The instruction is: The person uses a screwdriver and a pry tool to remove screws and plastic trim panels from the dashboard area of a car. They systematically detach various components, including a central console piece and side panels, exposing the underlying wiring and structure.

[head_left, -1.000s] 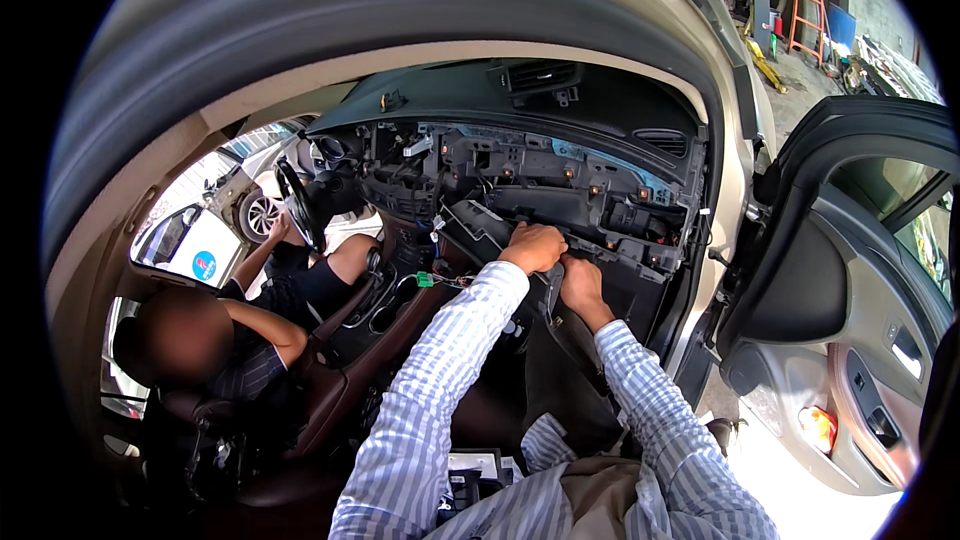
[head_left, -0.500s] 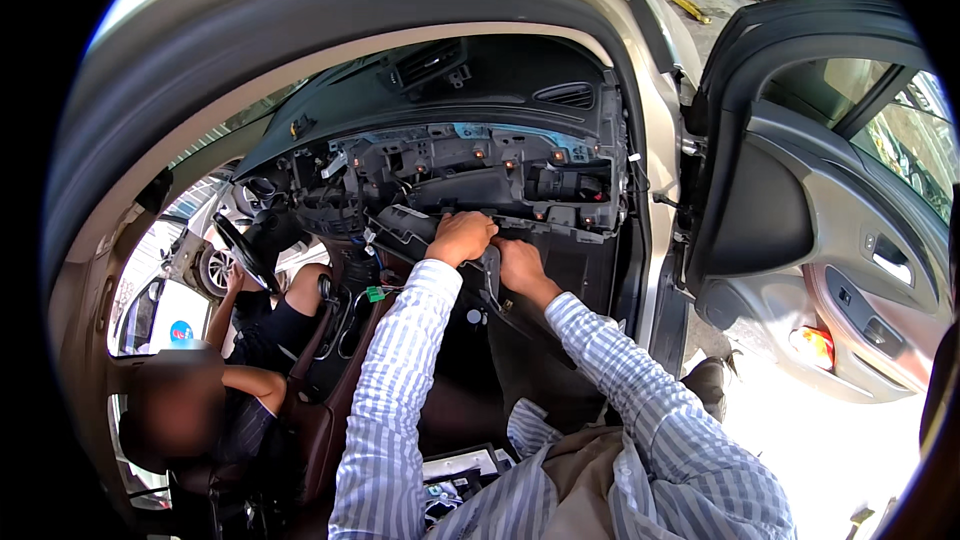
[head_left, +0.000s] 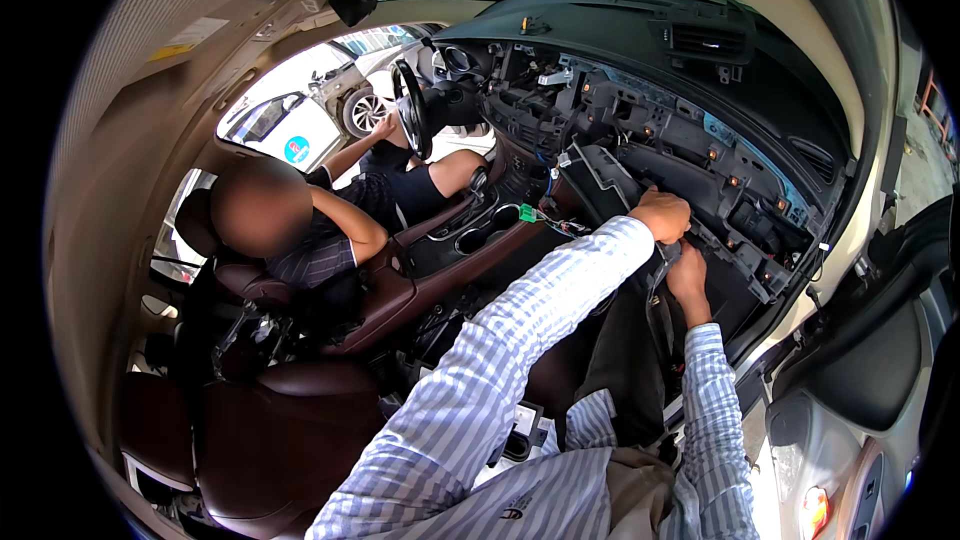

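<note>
Both my hands are close together at the lower front of a stripped car dashboard [head_left: 742, 152]. My left hand [head_left: 662, 217] is closed over the edge of a long black plastic panel [head_left: 602, 180], knuckles up. Just below and to the right, my right hand [head_left: 687, 277] is closed around the panel's near end, where a curved grey piece [head_left: 657, 267] hangs down. My fingertips are partly hidden on the panel's far side. Behind the panel, the dashboard shows bare brackets, orange clips and a blue-stained strip.
A person [head_left: 345, 190] sits in the driver's seat beside the steering wheel [head_left: 410, 110]. Between us run the centre console [head_left: 455, 265] and loose wires with a green connector [head_left: 527, 212]. An open car door [head_left: 850, 380] stands to my right.
My view has swung left, so the driver's side and rear seat show more. Both hands stay closed on the panel at about the same part of the dashboard.
</note>
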`<state>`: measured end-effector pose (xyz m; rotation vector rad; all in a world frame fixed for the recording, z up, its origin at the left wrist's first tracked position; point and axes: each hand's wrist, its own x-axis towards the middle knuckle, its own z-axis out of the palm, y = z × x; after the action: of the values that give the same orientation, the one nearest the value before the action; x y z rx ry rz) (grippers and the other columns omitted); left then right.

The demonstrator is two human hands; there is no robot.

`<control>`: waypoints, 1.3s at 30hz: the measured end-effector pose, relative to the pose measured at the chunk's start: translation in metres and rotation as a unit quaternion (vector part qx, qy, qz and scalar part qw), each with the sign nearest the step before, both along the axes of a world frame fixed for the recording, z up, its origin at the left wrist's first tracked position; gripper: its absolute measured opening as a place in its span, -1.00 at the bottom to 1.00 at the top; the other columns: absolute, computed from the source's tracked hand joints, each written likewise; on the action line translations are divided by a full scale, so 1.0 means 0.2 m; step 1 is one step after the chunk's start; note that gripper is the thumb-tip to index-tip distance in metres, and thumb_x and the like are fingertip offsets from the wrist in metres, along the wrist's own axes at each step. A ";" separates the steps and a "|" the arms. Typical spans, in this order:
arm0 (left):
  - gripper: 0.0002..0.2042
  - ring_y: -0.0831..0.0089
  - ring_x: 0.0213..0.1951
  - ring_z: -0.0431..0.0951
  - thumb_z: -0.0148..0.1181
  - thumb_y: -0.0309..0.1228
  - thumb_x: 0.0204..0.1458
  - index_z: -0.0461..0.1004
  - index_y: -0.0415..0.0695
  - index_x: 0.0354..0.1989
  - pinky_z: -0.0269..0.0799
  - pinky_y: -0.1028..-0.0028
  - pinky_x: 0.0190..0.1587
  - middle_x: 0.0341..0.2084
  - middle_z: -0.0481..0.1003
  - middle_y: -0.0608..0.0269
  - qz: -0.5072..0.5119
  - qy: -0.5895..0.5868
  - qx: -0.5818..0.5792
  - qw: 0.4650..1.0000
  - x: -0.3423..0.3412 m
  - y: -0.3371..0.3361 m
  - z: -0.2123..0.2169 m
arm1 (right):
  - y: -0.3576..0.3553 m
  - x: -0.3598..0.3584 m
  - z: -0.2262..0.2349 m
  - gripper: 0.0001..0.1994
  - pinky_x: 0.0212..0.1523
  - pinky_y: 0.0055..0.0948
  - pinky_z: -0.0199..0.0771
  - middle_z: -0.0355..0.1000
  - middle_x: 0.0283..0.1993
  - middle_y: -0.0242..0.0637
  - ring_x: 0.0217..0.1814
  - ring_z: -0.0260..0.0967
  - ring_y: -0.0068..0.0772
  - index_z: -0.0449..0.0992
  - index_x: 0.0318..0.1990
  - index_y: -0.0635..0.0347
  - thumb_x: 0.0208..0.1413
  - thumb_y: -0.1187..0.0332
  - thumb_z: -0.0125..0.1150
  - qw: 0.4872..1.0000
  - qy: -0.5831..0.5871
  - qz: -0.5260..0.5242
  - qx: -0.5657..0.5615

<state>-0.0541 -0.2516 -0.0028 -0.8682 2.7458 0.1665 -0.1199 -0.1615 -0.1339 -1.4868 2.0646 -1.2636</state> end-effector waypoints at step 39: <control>-0.64 -0.02 -0.01 0.49 -0.09 -0.13 0.26 0.58 -0.07 -0.09 0.26 0.08 0.12 -0.14 0.56 -0.02 -0.004 -0.006 0.011 1.000 -0.06 0.00 0.03 | 0.02 0.01 -0.05 -0.62 -0.03 -0.10 0.45 0.50 -0.10 0.12 -0.04 0.46 0.16 0.48 0.08 0.21 0.08 0.34 0.15 0.977 -0.177 0.023 -0.121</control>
<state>-0.0655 -0.2507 0.0022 -0.8511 2.7303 0.1881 -0.1180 -0.1581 -0.1437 -1.2777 1.6877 -1.6712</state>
